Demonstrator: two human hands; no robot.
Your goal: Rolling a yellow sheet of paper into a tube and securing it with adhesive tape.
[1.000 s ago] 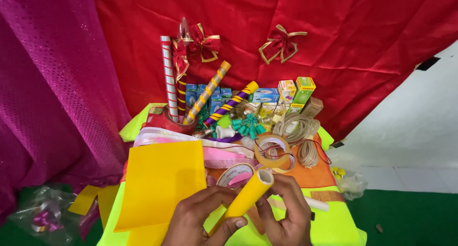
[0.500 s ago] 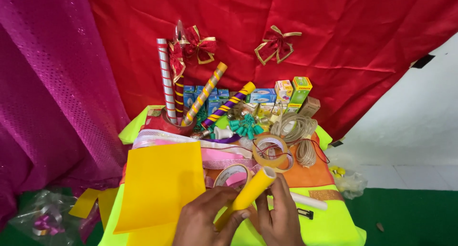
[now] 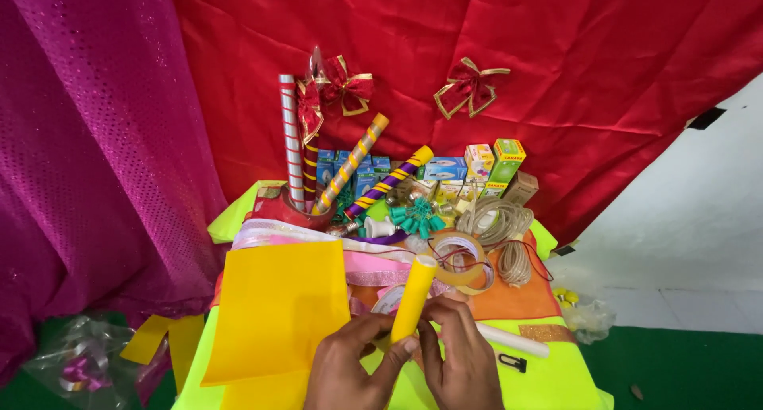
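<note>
Both my hands hold a rolled yellow paper tube [image 3: 414, 297] that stands nearly upright over the table's front. My left hand [image 3: 350, 368] grips its lower end, thumb pressed on the tube. My right hand [image 3: 458, 359] wraps the same lower end from the right. A flat yellow sheet [image 3: 276, 307] lies just left of my hands. Behind the tube sit tape rolls [image 3: 459, 259] and pink ribbon [image 3: 373, 264].
A table with a neon-yellow cover [image 3: 548, 378] carries striped wrapping rolls [image 3: 292, 144], small boxes [image 3: 493, 164], twine coils [image 3: 509, 235], teal pieces [image 3: 413, 217], a white stick [image 3: 515, 342] and a black clip [image 3: 513, 362]. Red cloth with bows [image 3: 470, 84] hangs behind; magenta curtain [image 3: 87, 164] at left.
The tube has swung from leaning right to nearly upright, and my hands have shifted a little along its lower end. The view tilted slightly.
</note>
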